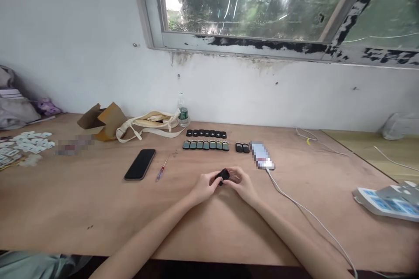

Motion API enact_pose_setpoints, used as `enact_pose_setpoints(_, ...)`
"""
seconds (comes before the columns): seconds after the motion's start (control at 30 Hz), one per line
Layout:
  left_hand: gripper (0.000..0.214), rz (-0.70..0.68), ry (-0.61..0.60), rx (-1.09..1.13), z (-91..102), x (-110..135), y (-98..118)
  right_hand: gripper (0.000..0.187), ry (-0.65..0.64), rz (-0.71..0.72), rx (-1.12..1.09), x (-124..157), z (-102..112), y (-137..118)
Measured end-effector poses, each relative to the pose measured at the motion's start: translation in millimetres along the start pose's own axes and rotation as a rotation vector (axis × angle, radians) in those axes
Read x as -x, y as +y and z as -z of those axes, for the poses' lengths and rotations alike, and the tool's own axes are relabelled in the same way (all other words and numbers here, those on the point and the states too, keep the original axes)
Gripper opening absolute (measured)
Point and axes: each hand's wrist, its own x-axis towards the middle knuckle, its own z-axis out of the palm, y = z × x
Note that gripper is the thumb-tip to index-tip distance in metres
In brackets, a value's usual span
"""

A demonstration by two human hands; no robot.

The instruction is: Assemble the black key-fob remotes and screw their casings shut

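Note:
Above the middle of the table, my left hand [206, 187] and my right hand [242, 186] meet around a small black plastic case [224, 175]. Fingers of both hands are closed on it, and they hide part of its shape. Beyond them lies a row of several grey-faced black pieces [206, 144]. Behind that is a second row of several small black covers [206, 133]. Two more black pieces [242, 148] sit side by side to the right of the rows. A thin screwdriver [161, 170] rests on the table left of my hands.
Left of the screwdriver lies a black phone [140, 164]. A device on a white cable [304, 210] lies to the right, near a power strip [386, 202]. Against the wall stand a cardboard box [113, 121], a cream bag [150, 121] and a bottle [183, 113]. White pieces [31, 143] are heaped far left.

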Motion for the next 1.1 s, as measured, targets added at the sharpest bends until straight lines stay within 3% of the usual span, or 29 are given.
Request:
enact_pose_setpoints(0.13, 0.038, -0.133, 0.007, -0.193, 4.1, -0.1, -7.6, 0.036, -0.003, -0.076, -0.062, -4.0, 11.8, -3.0)
enact_pose_setpoints(0.3, 0.036, -0.012, 0.078, -0.08, 5.7, -1.6, -10.6, 0.028, 0.036, -0.085, -0.085, -2.6, 10.7, -9.5)
enact_pose_setpoints(0.47, 0.026, -0.073, 0.124, -0.009, 7.0, -1.8, -5.1, 0.023, 0.041, -0.075, -0.124, -0.2, 8.9, -12.5)
enact_pose_setpoints(0.7, 0.027, -0.155, 0.067, -0.137, 11.4, -1.6, -9.6, 0.019, -0.005, -0.117, -0.055, 0.8, 12.9, -26.8)
enact_pose_setpoints(0.87, 0.027, -0.211, 0.029, -0.178, 16.1, -0.9, -10.3, 0.023, -0.042, -0.101, -0.088, 2.1, 11.7, -23.6)
enact_pose_setpoints(1.1, 0.03, -0.104, 0.087, -0.193, 11.3, 1.1, -1.6, 0.025, -0.066, -0.062, -0.035, -0.7, 13.7, -24.5)
